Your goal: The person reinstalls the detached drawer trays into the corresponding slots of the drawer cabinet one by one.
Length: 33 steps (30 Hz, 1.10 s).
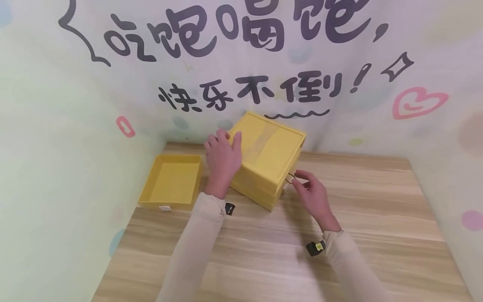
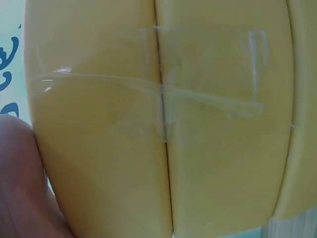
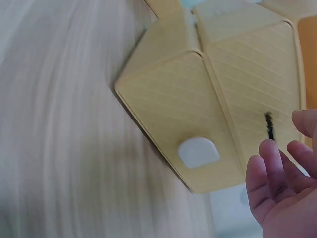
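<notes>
A yellow drawer box [image 1: 264, 155] with stacked drawers stands turned at an angle near the back wall. My left hand [image 1: 223, 161] holds its upper left edge, thumb on top. Clear tape [image 2: 208, 74] runs over the seam of its side in the left wrist view. At the drawer front, my right hand [image 1: 313, 195] pinches a thin black loop [image 3: 269, 125] between thumb and fingertips. On the lower drawer front is a white tab handle [image 3: 198, 151]. Above the looped drawer, an orange inner space [image 3: 311, 64] shows at the view's edge.
A loose yellow drawer [image 1: 170, 182] with a white tab lies left of the box on the wood-grain table [image 1: 249, 260]. The lettered wall [image 1: 241, 92] rises close behind the box. Black wrist devices [image 1: 315, 248] sit by both cream sleeves.
</notes>
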Available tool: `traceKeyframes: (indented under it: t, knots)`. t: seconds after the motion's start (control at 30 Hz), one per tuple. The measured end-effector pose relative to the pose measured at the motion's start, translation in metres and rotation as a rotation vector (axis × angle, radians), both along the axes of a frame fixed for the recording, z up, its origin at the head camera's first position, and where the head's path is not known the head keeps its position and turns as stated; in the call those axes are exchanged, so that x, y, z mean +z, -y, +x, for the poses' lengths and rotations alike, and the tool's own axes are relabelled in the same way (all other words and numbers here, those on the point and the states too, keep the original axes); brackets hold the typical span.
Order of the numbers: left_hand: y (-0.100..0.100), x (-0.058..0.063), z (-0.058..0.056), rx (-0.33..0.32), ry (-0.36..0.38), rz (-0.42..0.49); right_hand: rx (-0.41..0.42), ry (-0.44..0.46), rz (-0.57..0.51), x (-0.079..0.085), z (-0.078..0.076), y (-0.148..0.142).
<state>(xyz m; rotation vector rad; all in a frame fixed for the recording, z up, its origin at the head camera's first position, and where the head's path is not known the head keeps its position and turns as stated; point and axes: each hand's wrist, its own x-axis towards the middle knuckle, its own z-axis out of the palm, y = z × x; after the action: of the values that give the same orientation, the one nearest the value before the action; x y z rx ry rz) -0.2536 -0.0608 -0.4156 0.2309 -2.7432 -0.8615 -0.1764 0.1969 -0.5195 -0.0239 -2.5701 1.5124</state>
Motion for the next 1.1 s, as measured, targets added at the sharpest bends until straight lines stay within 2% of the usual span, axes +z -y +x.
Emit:
traceKeyframes:
  t: [0.17,0.3,0.4,0.53,0.6,0.7,0.83,0.97,1.1]
  knots:
    - [0.008,-0.002,0.008,0.006,-0.072,0.040,-0.028,-0.015,-0.011,0.011,0.000,-0.012]
    - [0.021,-0.006,0.020,0.011,-0.149,0.091,-0.056,-0.046,-0.023,0.022,-0.002,-0.019]
    - [0.030,-0.013,0.035,0.006,-0.183,0.147,-0.073,-0.056,-0.051,0.031,-0.003,-0.022]
    - [0.042,-0.028,0.062,0.012,-0.175,0.200,-0.085,-0.061,-0.100,0.045,-0.003,-0.023]
    - [0.047,-0.037,0.075,0.033,-0.164,0.219,-0.074,-0.070,-0.095,0.051,-0.004,-0.024]
    - [0.056,-0.048,0.093,0.071,-0.136,0.261,-0.019,-0.084,-0.030,0.060,-0.005,-0.028]
    - [0.068,-0.067,0.111,0.133,-0.100,0.293,0.075,-0.089,0.051,0.068,-0.009,-0.030]
    - [0.080,-0.083,0.121,0.221,-0.085,0.280,0.129,-0.083,0.042,0.077,-0.014,-0.026]
    - [0.093,-0.094,0.123,0.294,-0.101,0.227,0.163,-0.073,0.053,0.084,-0.021,-0.021]
